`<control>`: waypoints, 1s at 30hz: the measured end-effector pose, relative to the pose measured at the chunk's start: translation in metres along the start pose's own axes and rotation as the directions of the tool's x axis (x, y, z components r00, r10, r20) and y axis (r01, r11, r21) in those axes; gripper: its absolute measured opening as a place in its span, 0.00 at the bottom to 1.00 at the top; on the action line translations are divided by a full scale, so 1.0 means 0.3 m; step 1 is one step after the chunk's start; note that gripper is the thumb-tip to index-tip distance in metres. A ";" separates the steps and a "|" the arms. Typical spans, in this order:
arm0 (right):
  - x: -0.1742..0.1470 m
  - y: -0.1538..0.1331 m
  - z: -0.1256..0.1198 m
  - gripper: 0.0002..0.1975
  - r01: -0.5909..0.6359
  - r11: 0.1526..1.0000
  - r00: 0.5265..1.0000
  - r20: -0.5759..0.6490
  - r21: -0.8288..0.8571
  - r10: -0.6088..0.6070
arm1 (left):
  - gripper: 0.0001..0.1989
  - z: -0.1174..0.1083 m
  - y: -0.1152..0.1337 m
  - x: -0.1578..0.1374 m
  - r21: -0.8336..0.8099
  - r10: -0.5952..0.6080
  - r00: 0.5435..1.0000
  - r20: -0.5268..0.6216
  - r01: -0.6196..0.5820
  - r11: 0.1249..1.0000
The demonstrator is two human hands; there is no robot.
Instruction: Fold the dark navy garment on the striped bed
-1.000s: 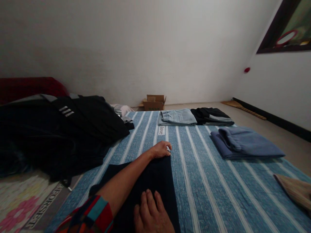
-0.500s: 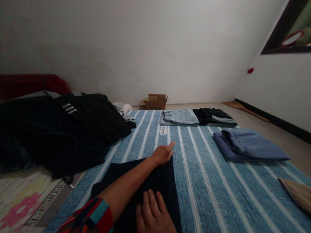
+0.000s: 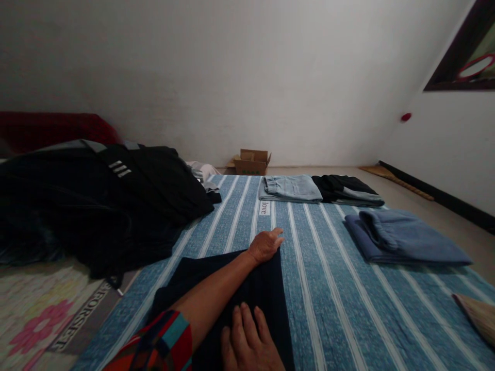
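A dark navy garment [image 3: 270, 288] lies flat on the blue striped bed cover [image 3: 320, 288] in front of me. My left hand [image 3: 266, 246], reaching across from a plaid sleeve, rests at the garment's far right corner. Its index finger and thumb point right with a gap between them; the other fingers are partly hidden. Nearer to me, my right hand [image 3: 251, 340] lies palm down on the same cloth, fingers extended. My left forearm covers part of the garment, and its near end runs out of view.
Dark clothes [image 3: 127, 206] are heaped at the left. Folded light-blue jeans [image 3: 292, 188], a folded black-and-grey garment [image 3: 348, 189] and folded blue trousers [image 3: 406, 237] lie at the back and right. A tan item [image 3: 477, 314] shows at the right edge. Beyond the bed stands a cardboard box [image 3: 251, 164].
The whole view has shifted slightly. My left index finger looks less outstretched, with the hand still at the garment's corner. My right hand stays flat on the cloth.
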State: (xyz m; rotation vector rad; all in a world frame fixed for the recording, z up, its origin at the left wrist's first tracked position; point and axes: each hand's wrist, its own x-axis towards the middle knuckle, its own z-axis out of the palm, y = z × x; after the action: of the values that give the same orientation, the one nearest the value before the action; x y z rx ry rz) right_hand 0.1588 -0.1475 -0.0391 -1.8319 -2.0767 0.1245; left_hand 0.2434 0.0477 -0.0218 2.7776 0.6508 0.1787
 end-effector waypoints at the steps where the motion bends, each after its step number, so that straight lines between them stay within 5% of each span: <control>1: 0.000 0.001 0.000 0.40 0.001 1.000 1.000 0.007 0.005 -0.001 | 0.17 -0.002 0.000 0.000 -0.002 -0.003 1.000 0.003 0.003 1.000; 18: -0.021 -0.003 -0.039 0.35 -0.052 0.999 0.999 0.003 -0.014 0.052 | 0.21 -0.023 0.020 -0.019 -0.008 -0.054 0.999 0.006 0.054 0.998; 24: -0.023 -0.011 -0.060 0.31 -0.083 0.996 0.996 0.008 -0.022 0.083 | 0.17 -0.149 0.022 -0.054 0.002 -0.016 0.998 0.053 0.016 1.000; 30: -0.031 -0.010 -0.051 0.33 -0.078 0.997 0.997 -0.022 -0.024 0.078 | 0.11 -0.309 0.013 -0.319 0.061 0.056 0.991 0.126 -0.064 0.996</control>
State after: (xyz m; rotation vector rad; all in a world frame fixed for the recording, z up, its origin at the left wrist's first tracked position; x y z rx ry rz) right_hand 0.1617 -0.1598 -0.0260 -1.9215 -2.0020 0.0991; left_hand 0.1429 0.0237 0.0622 2.8447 0.5525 -0.0032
